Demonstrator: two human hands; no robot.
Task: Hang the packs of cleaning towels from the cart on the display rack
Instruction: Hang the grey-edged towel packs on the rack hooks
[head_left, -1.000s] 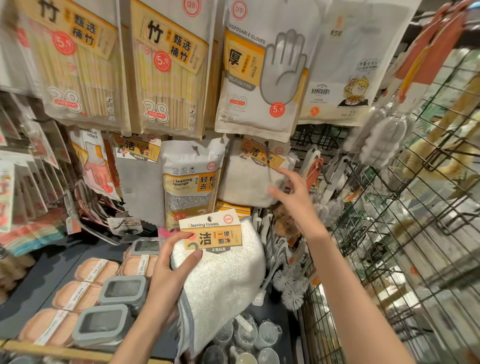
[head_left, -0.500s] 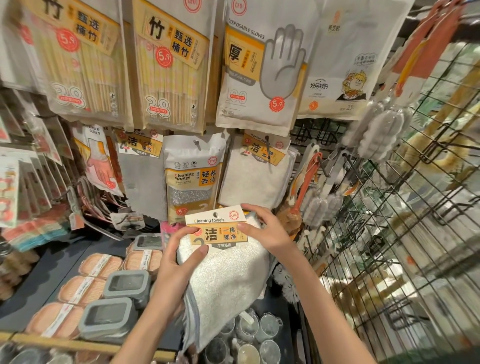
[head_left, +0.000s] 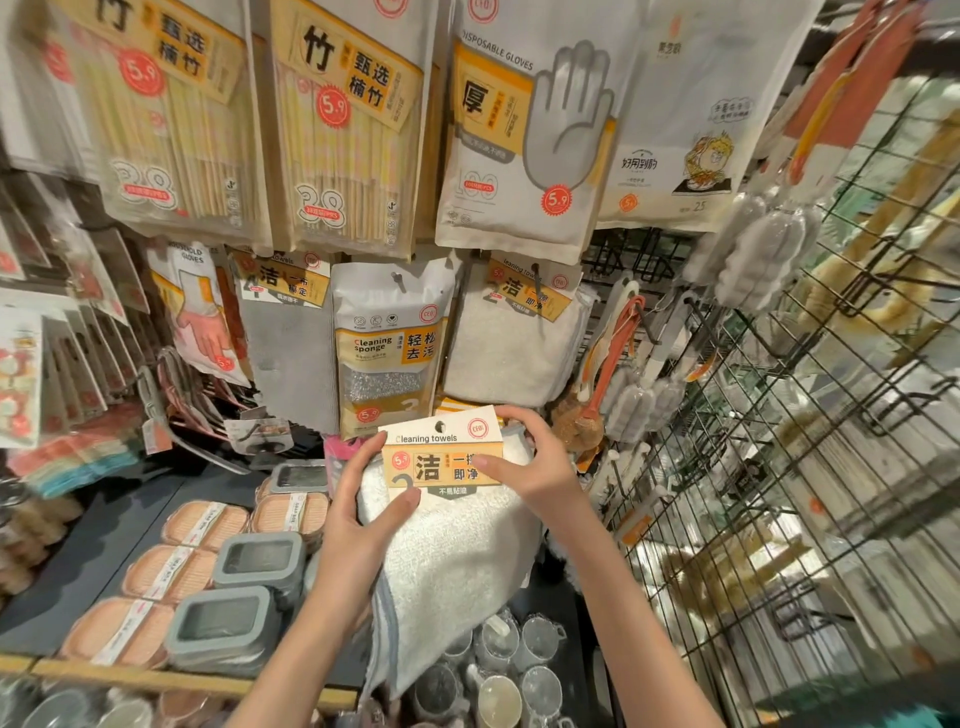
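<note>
Since a second ago, the right hand (head_left: 540, 467) has been brought from the rack to the towel pack (head_left: 452, 535), now pinched at its card by both hands, left hand (head_left: 358, 519) included, below the hung pack (head_left: 514, 343). Next, the card's hole must meet the hook (head_left: 537, 278). "Cleaning towels" and "5.9" are printed.

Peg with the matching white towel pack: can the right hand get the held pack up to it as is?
Probably yes. The peg sits straight above the held pack; nothing lies between, though the right hand would need to rise.
</note>
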